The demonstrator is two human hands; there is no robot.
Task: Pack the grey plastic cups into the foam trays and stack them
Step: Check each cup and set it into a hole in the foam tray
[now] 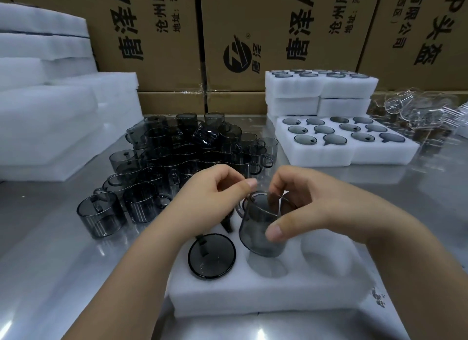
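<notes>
Progress: partway, by my reading. Near foam tray [266,299] sat at front of the steel table [50,276], mostly unfilled. One seated cup [212,256] was already down in its front-left pocket, rim flush w/ foam. Approx. 3 more pockets showed open (front-mid, front-right, one behind right); rear-left pockets hidden by hands, so total pocket count cannot be given.

Held cup [262,228]: upright, slightly tilted, hanging just above the front-mid pocket, base not yet in. Right hand [311,213] had it pinched, thumb on the near wall, fingers curled over the far rim. Left hand [210,200] was half-closed, fingertips at the rim/handle side; whether it truly gripped or only steadied, cannot tell.

Done so far: filled tray pair [349,152] at mid-right, two trays side by side, 12 cups visible (6 + 6), all seated. Behind it, stacked trays [321,94], 2 layers seen, top layer also loaded; approx. 8 rims made out, rest too foreshortened.

Left to do: loose cup pile [182,157] on table left of centre, roughly 30, exact count not possible (overlap). Spare foam stack [50,107] at far left, several slabs, no. unclear.

Also noted: clear cups [417,117] far right, not part of this job. Cartons [253,36] along back.
</notes>
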